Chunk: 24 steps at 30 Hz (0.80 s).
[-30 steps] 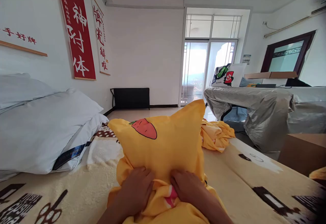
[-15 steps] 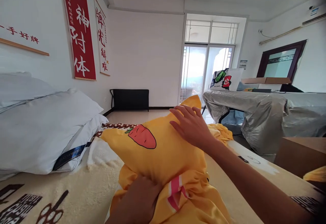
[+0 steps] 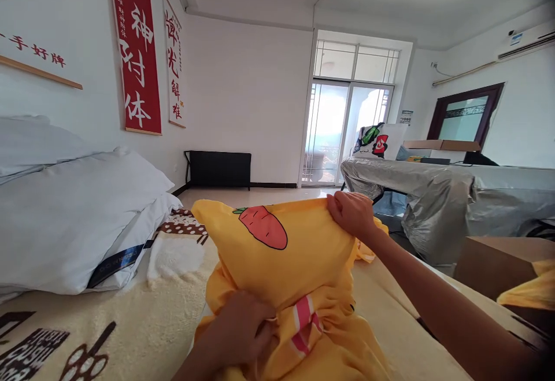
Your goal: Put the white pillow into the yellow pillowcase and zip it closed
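Yellow pillow [image 3: 281,268] stands propped on the blanket [image 3: 139,317] right in front of you, carrot print [image 3: 263,228] facing you, lower part meeting bunched cloth [image 3: 338,343]. Your hands are well apart. Right hand [image 3: 353,213]: closed on the pillow's upper right corner. Left hand [image 3: 243,323]: curled over the cloth at lower left, fingertips partly hidden; can't tell if it truly pinches. Pink-and-white strip [image 3: 303,317] lies twisted just beside it.

Risks, as judged: a hard pull on the right may slip off, as your fingers seem to hold only a fold. If your left merely rests, the cloth would ride along and bunch more. With the upper left corner free, a one-sided pull could skew the pillow. The twisted strip might jam the folds. Sweep wide and your right arm could catch the yellow bundle [image 3: 365,252] behind.
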Available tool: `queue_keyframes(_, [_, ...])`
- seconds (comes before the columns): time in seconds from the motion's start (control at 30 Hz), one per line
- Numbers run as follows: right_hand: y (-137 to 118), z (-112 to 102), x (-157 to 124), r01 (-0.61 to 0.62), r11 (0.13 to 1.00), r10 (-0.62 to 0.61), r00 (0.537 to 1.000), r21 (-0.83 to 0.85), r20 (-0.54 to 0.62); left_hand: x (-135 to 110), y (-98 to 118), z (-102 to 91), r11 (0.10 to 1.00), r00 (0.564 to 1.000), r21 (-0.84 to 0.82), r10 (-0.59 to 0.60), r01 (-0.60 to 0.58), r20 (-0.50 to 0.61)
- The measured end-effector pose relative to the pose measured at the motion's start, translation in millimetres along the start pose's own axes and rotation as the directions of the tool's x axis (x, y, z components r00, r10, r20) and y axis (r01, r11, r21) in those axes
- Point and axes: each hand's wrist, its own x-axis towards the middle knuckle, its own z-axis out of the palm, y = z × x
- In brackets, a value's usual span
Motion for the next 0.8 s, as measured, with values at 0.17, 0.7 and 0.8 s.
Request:
queue_keyframes(0.17, [-13,-10,1,-0.118,0.909,-0.105,0.864,0.400,0.493,5,-17,-0.9,0.987,0.995,-0.129,-0.095,0.096,0.018])
queue_keyframes(0.7, [-27,-41,-40,0.563,0.825,-0.531,0.798,0.039,-0.284,37,-37,-151.3,0.967,0.647,0.227,0.101,0.113,-0.756])
queue_keyframes(0.8, [-22,-48,-41,0.625,0.778,-0.598,0.701,-0.068,-0.389,59,-53,-157.1,0.967,0.872,0.218,-0.011,0.134,-0.489])
